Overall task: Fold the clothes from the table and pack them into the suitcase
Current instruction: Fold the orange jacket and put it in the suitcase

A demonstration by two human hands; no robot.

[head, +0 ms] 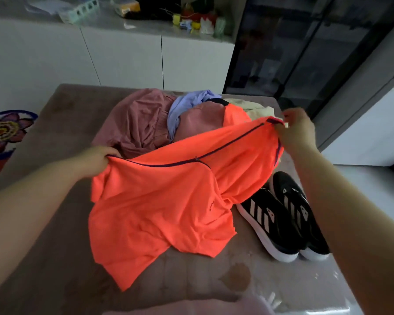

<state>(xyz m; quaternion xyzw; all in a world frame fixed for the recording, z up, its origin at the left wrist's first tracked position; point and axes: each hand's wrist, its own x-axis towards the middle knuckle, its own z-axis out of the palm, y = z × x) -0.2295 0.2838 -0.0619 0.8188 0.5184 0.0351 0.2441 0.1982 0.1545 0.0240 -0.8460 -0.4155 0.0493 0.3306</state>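
I see my left hand (98,156) and right hand (297,128) each pinching an end of the orange shirt (159,205), lifted over the desk (55,258). Black sneakers (282,214) sit beside it.

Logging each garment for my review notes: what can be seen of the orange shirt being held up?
The orange shirt is neon coral, thin and sporty-looking, with dark piping along its raised edge and small dark lettering near the middle. It is unfolded and creased. The left hand and right hand each grip that piped edge, stretching it; the rest drapes onto the table. One fold overlaps the black sneakers, and its far side lies against the pile of clothes.
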